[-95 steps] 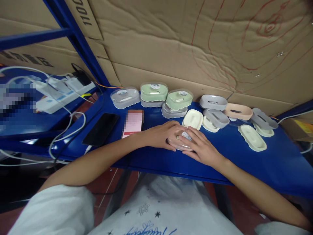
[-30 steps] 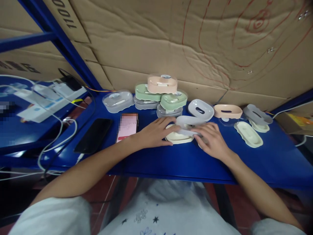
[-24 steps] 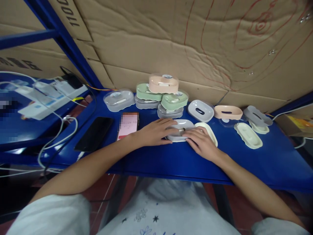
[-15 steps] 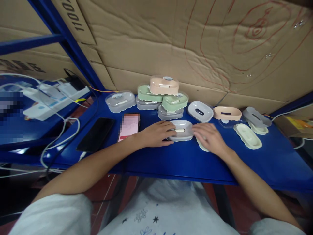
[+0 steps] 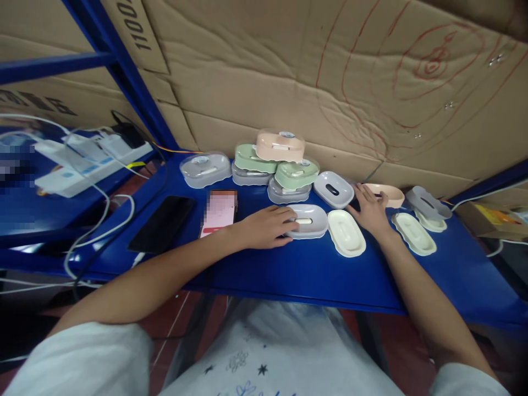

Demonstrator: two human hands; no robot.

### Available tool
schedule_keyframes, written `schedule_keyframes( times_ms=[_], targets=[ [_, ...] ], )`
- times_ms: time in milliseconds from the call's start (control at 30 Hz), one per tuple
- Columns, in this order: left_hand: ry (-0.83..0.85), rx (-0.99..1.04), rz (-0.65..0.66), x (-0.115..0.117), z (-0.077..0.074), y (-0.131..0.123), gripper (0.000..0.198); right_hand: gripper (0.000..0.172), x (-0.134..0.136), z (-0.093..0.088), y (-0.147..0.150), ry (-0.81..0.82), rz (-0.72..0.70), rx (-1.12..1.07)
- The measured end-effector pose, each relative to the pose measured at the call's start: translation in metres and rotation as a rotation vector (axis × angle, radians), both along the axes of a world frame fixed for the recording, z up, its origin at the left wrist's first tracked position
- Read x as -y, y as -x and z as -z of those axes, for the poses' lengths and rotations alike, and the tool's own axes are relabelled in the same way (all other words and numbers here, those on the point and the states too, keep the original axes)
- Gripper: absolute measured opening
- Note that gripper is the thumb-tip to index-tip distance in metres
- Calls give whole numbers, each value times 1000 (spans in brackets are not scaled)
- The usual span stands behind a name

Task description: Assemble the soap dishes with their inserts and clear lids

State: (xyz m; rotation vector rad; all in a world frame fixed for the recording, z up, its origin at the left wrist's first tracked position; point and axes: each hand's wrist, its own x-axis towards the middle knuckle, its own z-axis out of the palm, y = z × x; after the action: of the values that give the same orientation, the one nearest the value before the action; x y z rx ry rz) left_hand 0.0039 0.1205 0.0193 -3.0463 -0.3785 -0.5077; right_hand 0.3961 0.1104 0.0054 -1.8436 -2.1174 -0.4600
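Note:
My left hand (image 5: 270,227) grips the left end of a grey soap dish (image 5: 317,221), fingers over its rim and thumb at the near side. A white strip shows in the slot of that dish. My right hand (image 5: 371,212) is over the table between another grey soap dish (image 5: 330,187) and a peach soap dish (image 5: 391,196), its fingers spread and touching or nearly touching the peach one. What lies under its palm is hidden. A cream tray (image 5: 347,234) lies flat between my hands.
Behind stand stacked soap boxes with clear lids, a peach one (image 5: 279,147) on top. At right are a cream tray (image 5: 414,234) and a grey dish (image 5: 427,202). Phones (image 5: 160,223) lie at left, near a power strip (image 5: 78,181) with cables. Cardboard (image 5: 256,71) walls the back.
My right hand has moved right and away from me, from the held grey dish to the peach dish, uncovering the cream tray. My left hand keeps its place on the grey dish.

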Motion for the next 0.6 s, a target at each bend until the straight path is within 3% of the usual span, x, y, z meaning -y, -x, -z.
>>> schedule_keyframes(
  times_ms=[233, 433, 600],
  targets=[
    [52, 9, -10, 0, -1, 0, 27, 69, 1, -2, 9, -36, 9, -14],
    [142, 70, 20, 1, -1, 0, 27, 53, 0, -6, 8, -37, 31, -144],
    [169, 62, 30, 3, -2, -2, 33, 56, 1, -8, 14, -15, 15, -156]
  ],
)
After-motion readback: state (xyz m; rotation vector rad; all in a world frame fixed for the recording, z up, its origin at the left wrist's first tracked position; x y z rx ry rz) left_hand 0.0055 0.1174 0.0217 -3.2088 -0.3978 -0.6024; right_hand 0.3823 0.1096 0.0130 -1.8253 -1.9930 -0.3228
